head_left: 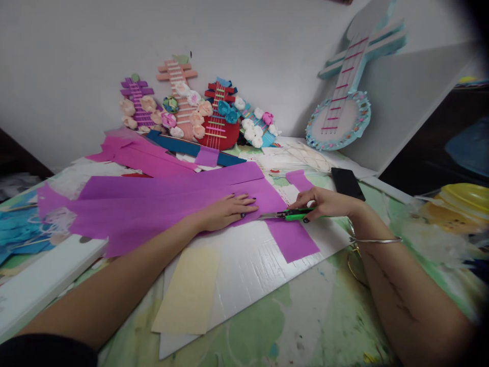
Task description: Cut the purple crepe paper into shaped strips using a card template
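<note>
A long sheet of purple crepe paper (153,204) lies over a white board (244,275). My left hand (229,210) rests flat on the sheet near its right end, fingers stretched out. My right hand (319,202) grips a green utility knife (296,215), whose blade points left and touches the purple paper close to my left fingertips. Beneath the knife a purple strip (292,242) slants toward the front of the board. A smaller purple piece (300,179) lies just beyond my right hand. A cream paper piece (189,290) sits on the board's near left part.
Several decorated model instruments (217,120) lean against the wall, with a larger pale-blue one (344,97) at right. A black phone (347,183) lies behind my right wrist. Pink paper (141,155) and a blue strip (183,148) are at the back. Yellow containers (464,204) stand far right.
</note>
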A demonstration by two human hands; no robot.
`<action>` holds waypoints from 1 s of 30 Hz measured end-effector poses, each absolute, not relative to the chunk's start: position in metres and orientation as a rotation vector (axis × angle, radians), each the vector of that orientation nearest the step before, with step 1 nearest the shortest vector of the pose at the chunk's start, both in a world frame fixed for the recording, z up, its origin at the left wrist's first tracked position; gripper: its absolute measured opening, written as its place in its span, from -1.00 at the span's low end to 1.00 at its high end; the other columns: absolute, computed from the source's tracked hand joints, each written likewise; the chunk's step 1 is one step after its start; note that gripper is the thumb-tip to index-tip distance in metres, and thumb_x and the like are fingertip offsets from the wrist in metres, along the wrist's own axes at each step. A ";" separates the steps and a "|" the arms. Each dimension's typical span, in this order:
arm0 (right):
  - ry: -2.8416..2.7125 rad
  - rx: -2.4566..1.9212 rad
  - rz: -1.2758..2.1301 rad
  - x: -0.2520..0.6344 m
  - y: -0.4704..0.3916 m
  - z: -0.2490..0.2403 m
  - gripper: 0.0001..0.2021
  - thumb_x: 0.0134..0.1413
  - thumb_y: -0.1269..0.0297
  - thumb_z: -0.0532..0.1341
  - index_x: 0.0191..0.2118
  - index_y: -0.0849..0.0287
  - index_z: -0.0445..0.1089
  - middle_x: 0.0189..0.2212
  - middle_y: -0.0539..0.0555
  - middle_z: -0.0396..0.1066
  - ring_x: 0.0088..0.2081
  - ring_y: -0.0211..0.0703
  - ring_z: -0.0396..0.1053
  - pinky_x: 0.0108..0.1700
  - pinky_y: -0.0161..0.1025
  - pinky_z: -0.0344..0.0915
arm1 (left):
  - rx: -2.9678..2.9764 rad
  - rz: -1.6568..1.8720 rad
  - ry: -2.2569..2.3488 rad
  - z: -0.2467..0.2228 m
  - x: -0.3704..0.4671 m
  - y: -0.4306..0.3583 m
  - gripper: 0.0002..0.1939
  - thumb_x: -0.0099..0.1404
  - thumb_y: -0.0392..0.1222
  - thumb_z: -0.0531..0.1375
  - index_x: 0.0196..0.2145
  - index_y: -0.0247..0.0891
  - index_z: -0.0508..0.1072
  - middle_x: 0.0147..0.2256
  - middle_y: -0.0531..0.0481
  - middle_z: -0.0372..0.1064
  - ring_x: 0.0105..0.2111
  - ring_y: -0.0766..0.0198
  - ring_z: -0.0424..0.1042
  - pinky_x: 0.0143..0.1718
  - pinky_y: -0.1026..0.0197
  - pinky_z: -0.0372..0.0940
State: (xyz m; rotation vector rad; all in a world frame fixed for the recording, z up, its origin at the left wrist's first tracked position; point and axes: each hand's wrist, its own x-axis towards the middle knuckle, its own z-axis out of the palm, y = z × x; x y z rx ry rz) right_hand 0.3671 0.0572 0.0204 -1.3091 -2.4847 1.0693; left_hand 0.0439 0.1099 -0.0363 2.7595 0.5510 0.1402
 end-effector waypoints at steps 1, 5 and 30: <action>-2.480 -1.300 1.071 0.366 0.057 0.020 -0.54 -0.20 0.34 0.32 -0.05 0.16 0.52 -0.27 0.04 0.53 -0.28 -0.14 0.37 -0.20 -0.23 0.28 | 2.759 0.144 0.552 -0.036 0.044 0.110 -0.54 0.49 -0.08 -0.18 0.31 0.04 0.01 0.34 0.12 -0.16 0.34 0.18 -0.25 0.29 -0.04 -0.30; -2.480 -1.249 1.058 0.361 0.059 0.017 -0.53 -0.20 0.38 0.29 -0.04 0.15 0.51 -0.24 0.05 0.52 -0.23 -0.12 0.37 -0.16 -0.22 0.28 | 2.760 0.148 0.554 -0.037 0.044 0.110 -0.54 0.49 -0.06 -0.19 0.31 0.06 -0.01 0.34 0.13 -0.16 0.34 0.19 -0.24 0.29 -0.03 -0.30; -2.474 -1.320 1.084 0.366 0.055 0.023 -0.56 -0.22 0.36 0.30 -0.08 0.14 0.54 -0.29 0.02 0.52 -0.30 -0.15 0.37 -0.21 -0.24 0.29 | 2.748 0.136 0.568 -0.037 0.044 0.111 -0.53 0.47 -0.17 -0.14 0.29 0.03 0.06 0.34 0.11 -0.16 0.34 0.19 -0.24 0.29 -0.05 -0.29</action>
